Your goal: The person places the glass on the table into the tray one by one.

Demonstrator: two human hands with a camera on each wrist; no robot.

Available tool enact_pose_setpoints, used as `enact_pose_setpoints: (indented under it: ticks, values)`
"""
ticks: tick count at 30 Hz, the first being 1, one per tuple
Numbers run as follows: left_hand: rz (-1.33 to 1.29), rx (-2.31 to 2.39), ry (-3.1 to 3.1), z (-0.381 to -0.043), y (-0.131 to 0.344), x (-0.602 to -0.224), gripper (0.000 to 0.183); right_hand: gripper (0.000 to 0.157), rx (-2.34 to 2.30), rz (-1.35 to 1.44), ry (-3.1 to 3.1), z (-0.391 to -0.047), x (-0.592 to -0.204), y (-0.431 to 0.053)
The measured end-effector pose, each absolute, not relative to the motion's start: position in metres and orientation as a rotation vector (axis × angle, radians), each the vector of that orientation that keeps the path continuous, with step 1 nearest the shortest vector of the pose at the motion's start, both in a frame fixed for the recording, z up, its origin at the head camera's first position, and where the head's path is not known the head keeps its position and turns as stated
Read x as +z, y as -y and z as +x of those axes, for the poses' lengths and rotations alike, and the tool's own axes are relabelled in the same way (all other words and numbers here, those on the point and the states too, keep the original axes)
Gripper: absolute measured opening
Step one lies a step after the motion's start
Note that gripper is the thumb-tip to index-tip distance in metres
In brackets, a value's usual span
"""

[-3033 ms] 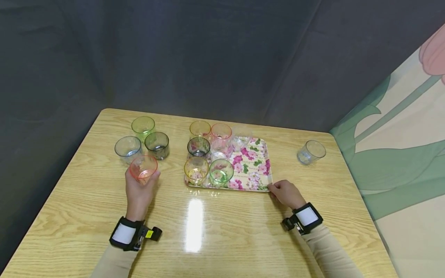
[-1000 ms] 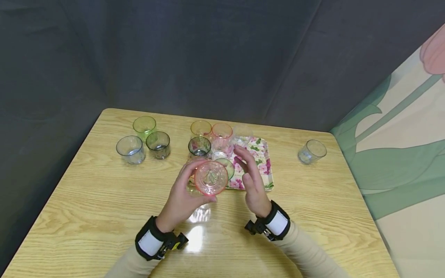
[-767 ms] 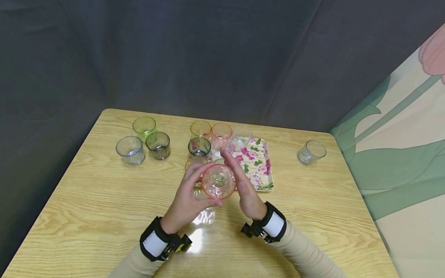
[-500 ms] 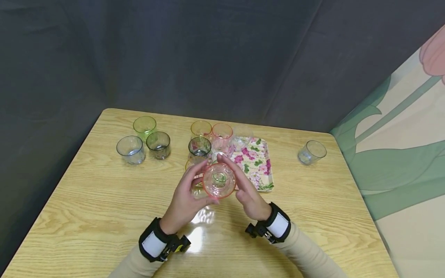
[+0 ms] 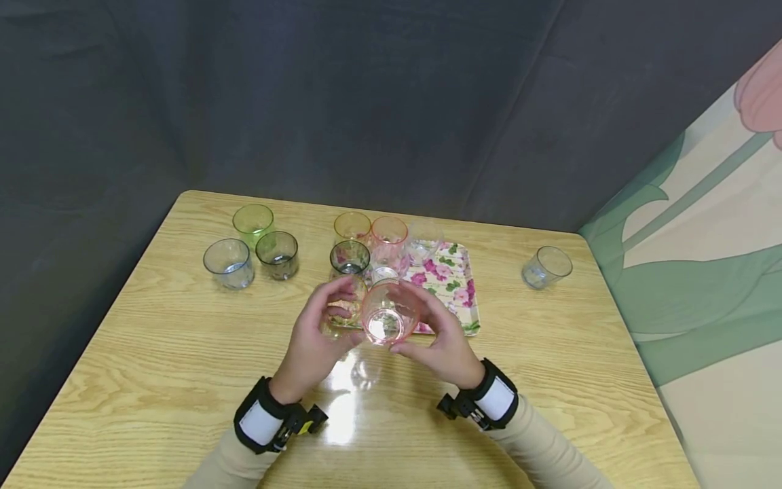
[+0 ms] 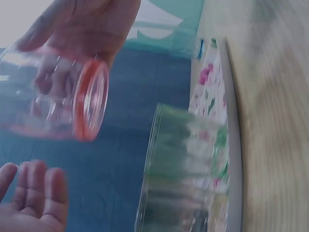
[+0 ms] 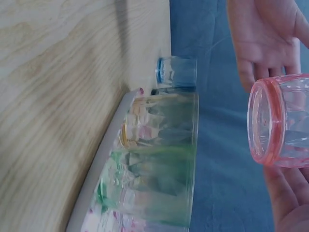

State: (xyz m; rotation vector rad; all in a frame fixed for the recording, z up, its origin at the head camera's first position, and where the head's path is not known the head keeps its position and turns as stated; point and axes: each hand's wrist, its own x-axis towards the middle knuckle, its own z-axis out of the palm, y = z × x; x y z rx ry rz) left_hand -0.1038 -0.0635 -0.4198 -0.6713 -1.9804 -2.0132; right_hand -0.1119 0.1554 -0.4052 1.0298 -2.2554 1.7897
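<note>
A pink clear glass [image 5: 391, 312] is in the air over the front edge of the flowered tray [image 5: 466, 299]. My right hand [image 5: 451, 350] grips it, fingers on its far side and thumb at the near side. Just left of the glass is my left hand [image 5: 310, 350], fingers loosely bent and holding nothing. In the right wrist view a gap shows between the left fingers [image 7: 270, 70] and the pink-rimmed base. Below, a green glass [image 6: 183, 145] stands on the tray, mostly hidden by the pink glass in the head view.
On the tray's left half stand several glasses, among them a dark one [image 5: 350, 258], an amber one [image 5: 352, 225] and a pink one [image 5: 389, 234]. A green [image 5: 252, 223], a dark [image 5: 277, 257] and a bluish glass [image 5: 229, 263] stand at left. Far right, another clear glass [image 5: 546, 267].
The left hand carried the pink glass from the left group to over the tray. My right hand left the tray's corner and took hold of the glass; the left hand let go.
</note>
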Motion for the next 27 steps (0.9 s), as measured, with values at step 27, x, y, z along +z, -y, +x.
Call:
enact_pose_setpoints:
  ticks: [27]
  values:
    - [-0.013,-1.552,2.758,-0.136,0.11,-0.491,0.026,0.067,1.671,0.278,2.321,-0.144,-0.397,-0.205]
